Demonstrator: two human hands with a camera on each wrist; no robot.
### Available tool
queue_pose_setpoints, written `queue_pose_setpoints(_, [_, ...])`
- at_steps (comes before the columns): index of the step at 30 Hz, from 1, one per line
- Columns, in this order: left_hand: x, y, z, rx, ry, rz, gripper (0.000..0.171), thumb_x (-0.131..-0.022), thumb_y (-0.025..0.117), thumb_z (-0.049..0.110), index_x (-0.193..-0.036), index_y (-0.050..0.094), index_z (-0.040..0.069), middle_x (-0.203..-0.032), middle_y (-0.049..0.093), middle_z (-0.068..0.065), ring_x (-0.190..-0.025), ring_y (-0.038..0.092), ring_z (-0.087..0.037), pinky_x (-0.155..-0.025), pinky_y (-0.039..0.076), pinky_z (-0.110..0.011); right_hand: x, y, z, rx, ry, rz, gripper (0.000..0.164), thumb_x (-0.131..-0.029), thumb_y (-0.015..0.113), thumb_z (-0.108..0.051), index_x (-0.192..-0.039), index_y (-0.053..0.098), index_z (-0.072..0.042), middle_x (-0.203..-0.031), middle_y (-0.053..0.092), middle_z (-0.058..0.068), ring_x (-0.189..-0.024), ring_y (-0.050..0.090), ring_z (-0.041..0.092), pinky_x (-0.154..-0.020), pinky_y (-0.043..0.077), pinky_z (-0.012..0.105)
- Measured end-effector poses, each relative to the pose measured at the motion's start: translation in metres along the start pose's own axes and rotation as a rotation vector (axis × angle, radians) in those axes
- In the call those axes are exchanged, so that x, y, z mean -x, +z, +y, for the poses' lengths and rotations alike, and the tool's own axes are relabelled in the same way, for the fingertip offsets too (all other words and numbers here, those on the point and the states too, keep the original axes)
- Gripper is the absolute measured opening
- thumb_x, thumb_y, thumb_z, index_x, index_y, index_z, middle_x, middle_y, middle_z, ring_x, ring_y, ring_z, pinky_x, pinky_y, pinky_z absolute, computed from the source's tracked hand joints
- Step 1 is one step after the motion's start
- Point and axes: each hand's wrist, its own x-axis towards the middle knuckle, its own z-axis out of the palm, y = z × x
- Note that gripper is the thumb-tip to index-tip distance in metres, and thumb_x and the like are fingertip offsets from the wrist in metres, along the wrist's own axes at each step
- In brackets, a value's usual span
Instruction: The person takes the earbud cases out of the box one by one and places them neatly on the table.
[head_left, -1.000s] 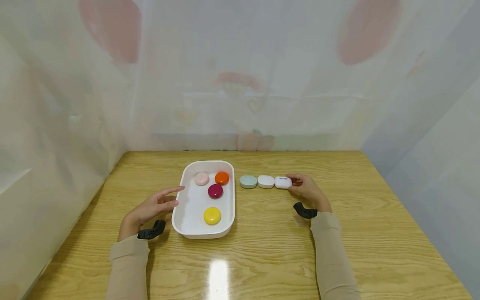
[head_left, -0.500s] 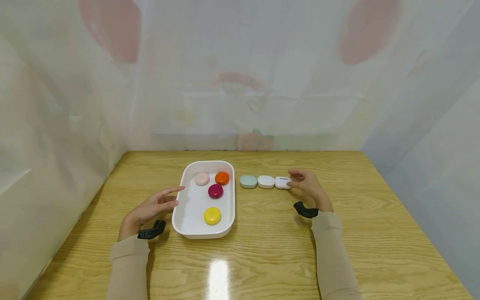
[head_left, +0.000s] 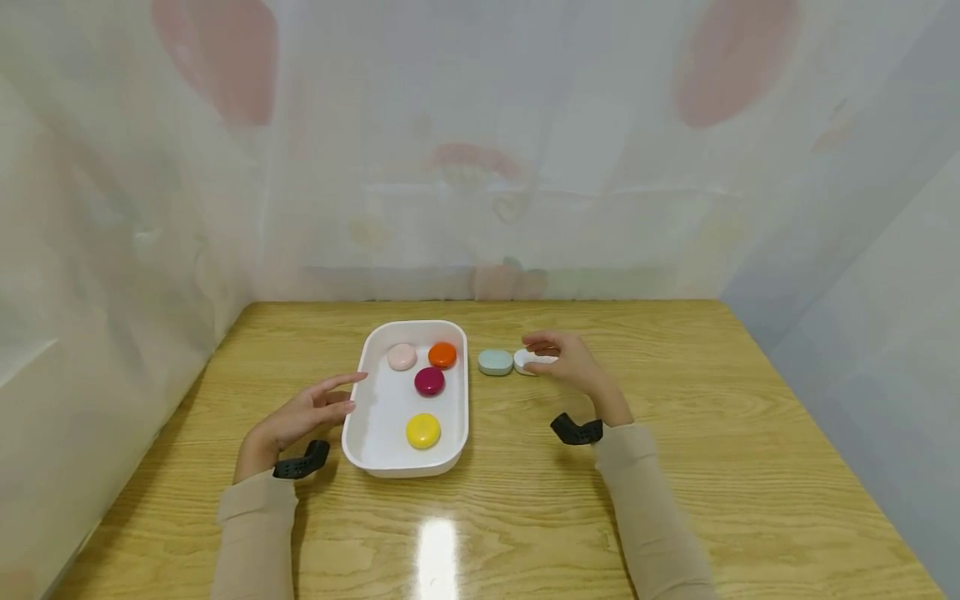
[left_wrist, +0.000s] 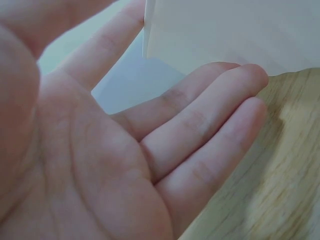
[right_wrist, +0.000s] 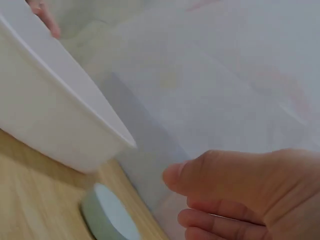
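My left hand (head_left: 300,414) rests at the left side of a white oblong tub (head_left: 352,450), its index fingertip over the rim. In the left wrist view the straight fingers (left_wrist: 200,120) lie against the tub's pale wall (left_wrist: 240,35). My right hand (head_left: 573,364) hovers over a row of small oval cases, thumb and fingers apart with nothing visible between them. Beneath its fingertips shows a white oval case (head_left: 522,362), partly covered. A pale green oval case (head_left: 495,362) sits to its left. The row's right end is hidden by the hand.
Inside the tub lie round, glossy discs: pale pink (head_left: 402,357), orange (head_left: 442,356), crimson (head_left: 430,382) and yellow (head_left: 423,431). A wooden table (head_left: 525,517) carries everything, with a pale patterned curtain (head_left: 480,208) behind it.
My right hand has let go of the rightmost white case and moved left over the row, now covering that case and part of the middle one. The left hand stays put.
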Motion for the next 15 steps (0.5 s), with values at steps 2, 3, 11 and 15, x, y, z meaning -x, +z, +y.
queue_pose_setpoints(2, [-0.001, 0.0, 0.0, 0.003, -0.005, 0.003, 0.059, -0.1, 0.051, 0.021, -0.152, 0.026, 0.011, -0.152, 0.033, -0.029, -0.113, 0.058, -0.003, -0.094, 0.053, -0.029, -0.003, 0.01, -0.007, -0.021, -0.023, -0.042, 0.045, -0.086, 0.069, -0.002, -0.128, 0.055, 0.01, -0.126, 0.058, 0.033, -0.114, 0.058, 0.045, -0.101, 0.047, 0.053])
queue_pose_setpoints(3, [-0.001, 0.0, 0.001, 0.002, -0.006, 0.003, 0.058, -0.1, 0.051, 0.022, -0.152, 0.026, 0.011, -0.151, 0.033, -0.029, -0.113, 0.058, -0.004, -0.095, 0.053, -0.029, -0.003, 0.014, -0.01, -0.034, -0.022, -0.061, 0.045, -0.085, 0.069, -0.001, -0.127, 0.056, 0.009, -0.126, 0.058, 0.032, -0.114, 0.058, 0.044, -0.101, 0.046, 0.054])
queue_pose_setpoints(11, [0.0, 0.001, 0.001, 0.01, -0.008, 0.007, 0.059, -0.1, 0.052, 0.021, -0.152, 0.026, 0.01, -0.148, 0.038, -0.03, -0.112, 0.06, -0.005, -0.093, 0.052, -0.026, -0.007, 0.037, -0.025, -0.084, -0.125, -0.119, 0.04, -0.084, 0.069, 0.003, -0.121, 0.058, 0.013, -0.118, 0.062, 0.032, -0.107, 0.061, 0.044, -0.096, 0.049, 0.053])
queue_pose_setpoints(15, [-0.001, 0.002, -0.001, -0.005, -0.02, 0.012, 0.059, -0.1, 0.052, 0.023, -0.152, 0.028, 0.013, -0.149, 0.038, -0.029, -0.114, 0.058, -0.006, -0.094, 0.051, -0.027, -0.004, 0.051, -0.035, -0.095, -0.168, -0.146, 0.038, -0.082, 0.071, 0.001, -0.118, 0.061, 0.011, -0.116, 0.065, 0.029, -0.105, 0.062, 0.044, -0.095, 0.051, 0.05])
